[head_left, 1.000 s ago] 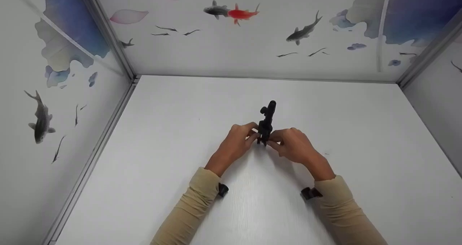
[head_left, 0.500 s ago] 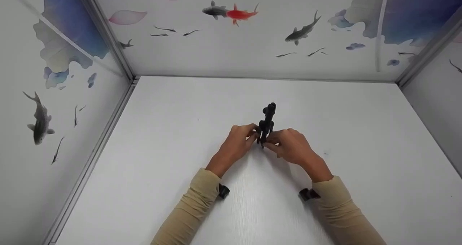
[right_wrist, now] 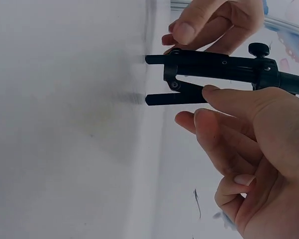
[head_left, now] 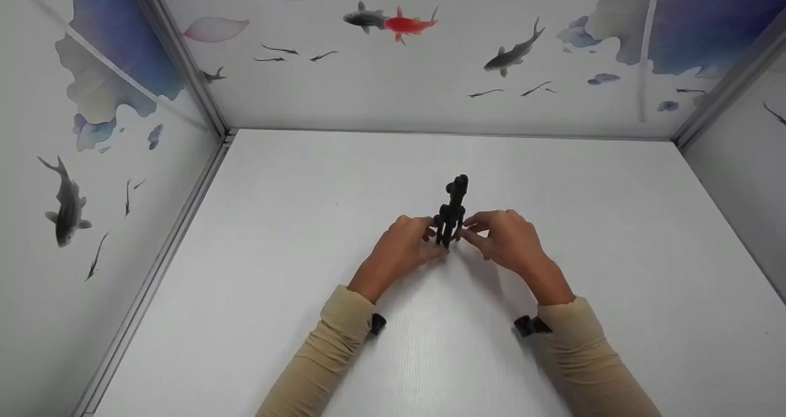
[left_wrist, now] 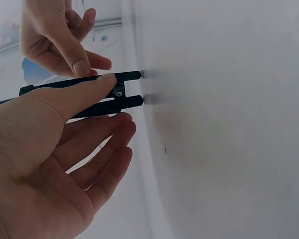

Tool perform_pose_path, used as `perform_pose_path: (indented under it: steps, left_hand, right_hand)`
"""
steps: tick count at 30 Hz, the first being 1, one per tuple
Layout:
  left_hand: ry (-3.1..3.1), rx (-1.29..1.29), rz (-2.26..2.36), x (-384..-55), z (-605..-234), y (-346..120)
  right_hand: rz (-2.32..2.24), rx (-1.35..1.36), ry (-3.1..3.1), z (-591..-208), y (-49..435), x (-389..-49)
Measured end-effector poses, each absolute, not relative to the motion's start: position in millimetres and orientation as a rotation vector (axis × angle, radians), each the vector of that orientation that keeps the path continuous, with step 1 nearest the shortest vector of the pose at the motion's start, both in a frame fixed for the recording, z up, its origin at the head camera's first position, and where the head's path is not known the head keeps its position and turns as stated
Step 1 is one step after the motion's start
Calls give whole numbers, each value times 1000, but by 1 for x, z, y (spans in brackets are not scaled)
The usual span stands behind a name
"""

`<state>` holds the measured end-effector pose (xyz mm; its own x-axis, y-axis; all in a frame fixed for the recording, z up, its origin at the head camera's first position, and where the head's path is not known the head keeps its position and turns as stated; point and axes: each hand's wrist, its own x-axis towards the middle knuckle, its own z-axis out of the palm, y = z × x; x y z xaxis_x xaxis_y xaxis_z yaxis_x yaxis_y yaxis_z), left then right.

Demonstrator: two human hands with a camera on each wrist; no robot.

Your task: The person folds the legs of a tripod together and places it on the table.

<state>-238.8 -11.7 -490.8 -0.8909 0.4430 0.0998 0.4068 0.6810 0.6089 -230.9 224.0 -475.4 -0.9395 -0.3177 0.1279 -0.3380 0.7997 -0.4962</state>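
A small black tripod (head_left: pixel 454 205) stands upright on the white table, its column with a side knob (right_wrist: pixel 258 49) on top and its legs pointing down. My left hand (head_left: pixel 402 248) grips it low from the left; in the left wrist view the thumb lies along the tripod's legs (left_wrist: pixel 132 101), with the other fingers on the far side. From the right, my right hand (head_left: pixel 506 239) pinches one leg (right_wrist: pixel 176 98) between thumb and forefinger. That leg angles away from the others in the right wrist view. Foot tips are right at the tabletop.
The white table (head_left: pixel 276 190) runs back to a wall panel (head_left: pixel 368 97) printed with fish and petals. A similar side panel (head_left: pixel 37 312) rises at the left, framed by metal rails. Small black wrist cameras (head_left: pixel 379 325) sit at both cuffs.
My right hand has shifted slightly right, and a leg now stands out on that side. My left thumb has moved lower, toward the tripod's foot. The column has turned a little.
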Motion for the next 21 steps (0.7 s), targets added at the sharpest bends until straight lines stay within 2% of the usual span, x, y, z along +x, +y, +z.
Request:
perform_pose_path:
  steps: [21]
  left_hand:
    - [2801, 868, 1070, -243, -496, -10]
  right_hand:
    - [1091, 649, -2854, -487, 219, -235]
